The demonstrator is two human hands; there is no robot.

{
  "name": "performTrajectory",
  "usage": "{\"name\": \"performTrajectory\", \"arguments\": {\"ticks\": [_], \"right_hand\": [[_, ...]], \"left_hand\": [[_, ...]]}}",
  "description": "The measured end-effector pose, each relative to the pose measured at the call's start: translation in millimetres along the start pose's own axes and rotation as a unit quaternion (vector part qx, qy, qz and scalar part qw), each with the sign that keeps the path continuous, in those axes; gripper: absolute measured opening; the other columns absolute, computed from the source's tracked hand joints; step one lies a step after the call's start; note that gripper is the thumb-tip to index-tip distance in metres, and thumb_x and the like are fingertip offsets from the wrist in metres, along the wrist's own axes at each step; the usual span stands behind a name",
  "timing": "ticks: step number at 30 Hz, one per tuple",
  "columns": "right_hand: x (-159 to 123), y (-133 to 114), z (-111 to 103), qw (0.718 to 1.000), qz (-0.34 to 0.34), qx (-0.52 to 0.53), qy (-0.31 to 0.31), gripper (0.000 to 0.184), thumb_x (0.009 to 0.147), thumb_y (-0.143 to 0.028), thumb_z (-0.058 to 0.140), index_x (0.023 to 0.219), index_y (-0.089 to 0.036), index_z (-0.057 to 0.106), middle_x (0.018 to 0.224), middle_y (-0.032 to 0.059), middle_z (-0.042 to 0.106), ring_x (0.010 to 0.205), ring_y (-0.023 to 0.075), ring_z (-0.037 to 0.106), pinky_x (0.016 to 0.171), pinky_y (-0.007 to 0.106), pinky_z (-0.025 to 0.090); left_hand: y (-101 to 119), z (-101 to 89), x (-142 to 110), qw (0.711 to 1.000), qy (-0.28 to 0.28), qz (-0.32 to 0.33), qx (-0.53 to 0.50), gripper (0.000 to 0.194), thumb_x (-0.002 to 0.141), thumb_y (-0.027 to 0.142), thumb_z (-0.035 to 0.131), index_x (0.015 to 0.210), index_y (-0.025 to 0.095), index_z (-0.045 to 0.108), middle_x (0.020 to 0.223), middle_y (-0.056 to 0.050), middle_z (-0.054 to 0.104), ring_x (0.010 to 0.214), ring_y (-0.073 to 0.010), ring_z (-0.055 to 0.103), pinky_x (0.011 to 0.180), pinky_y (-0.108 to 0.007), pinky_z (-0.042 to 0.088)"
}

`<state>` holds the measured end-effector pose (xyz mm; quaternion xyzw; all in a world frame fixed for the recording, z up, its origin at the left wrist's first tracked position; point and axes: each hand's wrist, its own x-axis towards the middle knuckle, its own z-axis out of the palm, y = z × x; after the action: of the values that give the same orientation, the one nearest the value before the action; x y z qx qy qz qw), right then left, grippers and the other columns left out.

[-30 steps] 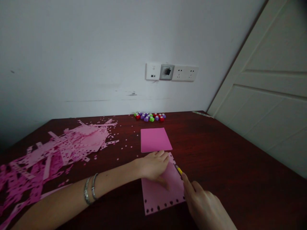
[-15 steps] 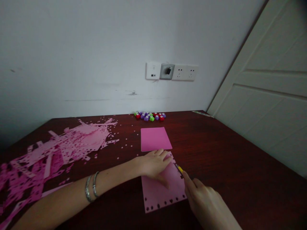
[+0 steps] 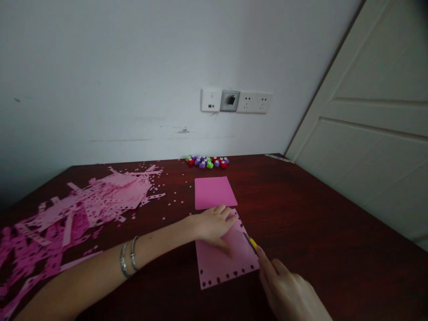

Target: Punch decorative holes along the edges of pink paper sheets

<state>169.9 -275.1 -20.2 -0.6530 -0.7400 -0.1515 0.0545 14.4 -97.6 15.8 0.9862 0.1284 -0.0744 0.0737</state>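
A pink sheet of paper (image 3: 230,263) lies on the table, with small dark punched shapes along its near and right edges. My left hand (image 3: 214,226) presses flat on its upper part, fingers spread, with two silver bangles on the wrist. At the sheet's right edge, my right hand (image 3: 284,281) is closed around a yellow utility knife (image 3: 253,243). The knife slants up and left, its blade tip on or just above the paper by the punched edge. Behind my left hand sits a neat stack of brighter pink paper (image 3: 215,192).
Pink paper strips and scraps (image 3: 110,196) are heaped on the left of the dark red table (image 3: 301,214). Several small red, purple and green craft punches (image 3: 207,161) stand by the wall. A narrow strip (image 3: 279,158) lies at the far right edge, near a white door (image 3: 368,133).
My right hand has drawn the knife a little toward me along the sheet's right edge. My left hand stays pressed on the paper. The whole view has shifted slightly.
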Motion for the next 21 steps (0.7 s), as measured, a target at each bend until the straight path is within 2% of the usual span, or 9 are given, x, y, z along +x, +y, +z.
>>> {"name": "performTrajectory", "arguments": {"ticks": [11,14,18,21], "right_hand": [[-20,3,13,1.000,-0.007,0.013,0.005,0.050,0.067,0.001,0.042,0.113,-0.015,0.057,0.061,0.0016,0.060,0.032,0.0095,0.053,0.026,0.015,0.033],[-24,2,11,1.000,0.004,0.015,0.005,0.050,0.067,0.001,0.044,0.113,-0.014,0.057,0.059,0.0009,0.060,0.030,0.0096,0.052,0.024,0.015,0.032],[-30,4,6,0.999,-0.017,0.030,-0.024,0.056,0.065,0.004,0.043,0.116,-0.016,0.056,0.065,0.0024,0.063,0.036,0.0093,0.056,0.028,0.014,0.036],[-37,7,7,0.998,-0.013,0.045,-0.029,0.056,0.068,0.004,0.042,0.118,-0.018,0.054,0.066,0.0020,0.063,0.037,0.0088,0.056,0.029,0.013,0.037]], "left_hand": [[2,-5.5,0,1.000,-0.020,-0.006,-0.008,0.093,0.068,0.068,0.047,0.137,0.010,0.023,0.138,-0.018,0.029,0.126,-0.0330,0.024,0.099,-0.041,0.027],[2,-5.6,0,1.000,-0.021,-0.008,-0.004,0.097,0.066,0.071,0.047,0.137,0.010,0.023,0.138,-0.019,0.030,0.126,-0.0336,0.025,0.099,-0.041,0.027],[2,-4.2,1,1.000,-0.021,-0.009,0.004,0.097,0.066,0.072,0.046,0.137,0.009,0.024,0.138,-0.019,0.029,0.125,-0.0338,0.026,0.099,-0.042,0.026],[1,-3.8,1,1.000,-0.015,-0.005,0.008,0.095,0.067,0.069,0.046,0.136,0.009,0.025,0.138,-0.019,0.030,0.124,-0.0334,0.027,0.099,-0.041,0.027]]}}
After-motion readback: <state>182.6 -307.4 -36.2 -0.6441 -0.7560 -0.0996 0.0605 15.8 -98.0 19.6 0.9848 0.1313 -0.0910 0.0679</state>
